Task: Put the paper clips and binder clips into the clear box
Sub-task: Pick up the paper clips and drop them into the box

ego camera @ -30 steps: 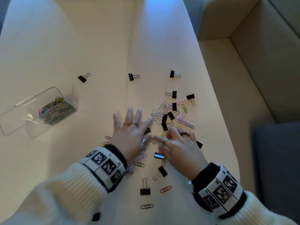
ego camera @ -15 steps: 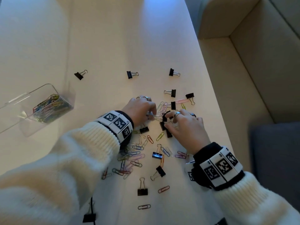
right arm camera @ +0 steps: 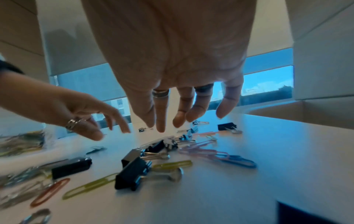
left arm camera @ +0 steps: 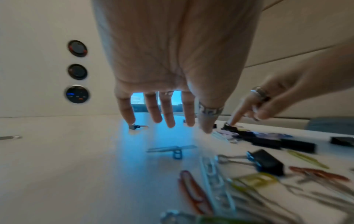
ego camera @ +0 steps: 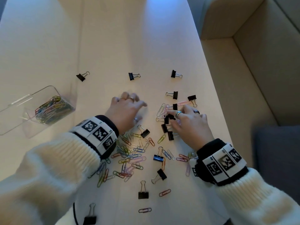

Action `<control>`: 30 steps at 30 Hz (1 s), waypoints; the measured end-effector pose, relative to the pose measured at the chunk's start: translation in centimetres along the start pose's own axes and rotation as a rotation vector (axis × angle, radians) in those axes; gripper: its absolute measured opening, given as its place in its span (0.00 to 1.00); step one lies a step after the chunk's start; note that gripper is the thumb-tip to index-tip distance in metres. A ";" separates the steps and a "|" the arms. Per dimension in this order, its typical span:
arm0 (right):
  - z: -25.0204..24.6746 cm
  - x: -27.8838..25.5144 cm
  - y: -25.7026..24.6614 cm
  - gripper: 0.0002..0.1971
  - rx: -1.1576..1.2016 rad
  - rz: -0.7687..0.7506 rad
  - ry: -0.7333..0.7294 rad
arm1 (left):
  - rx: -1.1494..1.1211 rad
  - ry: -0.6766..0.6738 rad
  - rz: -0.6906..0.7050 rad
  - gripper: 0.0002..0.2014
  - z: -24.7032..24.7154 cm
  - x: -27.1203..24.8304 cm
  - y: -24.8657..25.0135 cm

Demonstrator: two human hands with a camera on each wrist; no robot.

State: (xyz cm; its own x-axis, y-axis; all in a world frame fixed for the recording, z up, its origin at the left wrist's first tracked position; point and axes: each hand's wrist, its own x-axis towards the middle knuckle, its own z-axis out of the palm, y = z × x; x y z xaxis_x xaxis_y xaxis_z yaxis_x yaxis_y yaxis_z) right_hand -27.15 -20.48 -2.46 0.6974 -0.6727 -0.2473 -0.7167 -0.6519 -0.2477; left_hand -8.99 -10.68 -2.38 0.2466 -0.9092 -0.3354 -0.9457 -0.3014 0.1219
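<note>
A clear box (ego camera: 19,114) lies tilted at the table's left with coloured paper clips (ego camera: 52,109) inside. More paper clips (ego camera: 129,153) are heaped between my wrists, and black binder clips (ego camera: 167,127) cluster under my right hand (ego camera: 178,114). Its fingers (right arm camera: 161,119) point down and hold nothing; in the left wrist view the index finger (left arm camera: 235,116) touches a binder clip (left arm camera: 229,127). My left hand (ego camera: 129,103) hovers just left of that cluster, its fingers (left arm camera: 169,116) spread and empty. Three single binder clips (ego camera: 131,76) lie farther back.
The table's right edge (ego camera: 227,127) runs close beside my right hand, with a beige sofa (ego camera: 259,62) and a grey cushion (ego camera: 279,151) beyond it. Loose binder clips (ego camera: 143,194) lie near the front. A black cable (ego camera: 74,213) curls at the near edge.
Both hands moved away from me to the far clip cluster. My left hand has since uncurled and shifted a little left, away from my right hand, which stayed over the binder clips.
</note>
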 end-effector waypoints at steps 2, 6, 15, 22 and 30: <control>0.2 0.6 -0.9 0.19 -0.109 -0.045 -0.015 | 0.098 -0.011 0.066 0.26 0.5 0.4 1.3; 0.1 1.6 -1.6 0.21 -0.223 -0.089 -0.064 | 0.192 -0.049 0.078 0.28 1.0 2.0 1.9; -0.7 1.6 -1.8 0.26 -0.035 -0.105 -0.034 | 0.215 -0.164 -0.042 0.26 0.1 -1.7 -1.2; -1.0 -0.7 2.0 0.24 0.055 0.058 -0.067 | 0.203 -0.226 0.183 0.29 1.5 -0.4 1.2; -0.2 -3.7 4.3 0.27 -0.068 0.011 -0.196 | 0.157 -0.270 0.062 0.34 2.3 -3.1 -1.4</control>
State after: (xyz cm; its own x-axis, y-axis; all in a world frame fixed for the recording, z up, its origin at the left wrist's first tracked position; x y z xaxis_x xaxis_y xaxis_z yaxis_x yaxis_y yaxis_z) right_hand -32.83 -20.82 -2.43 0.6726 -0.6034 -0.4285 -0.7184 -0.6713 -0.1823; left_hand -8.93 -6.74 -3.64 0.1425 -0.8090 -0.5703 -0.9835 -0.1808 0.0108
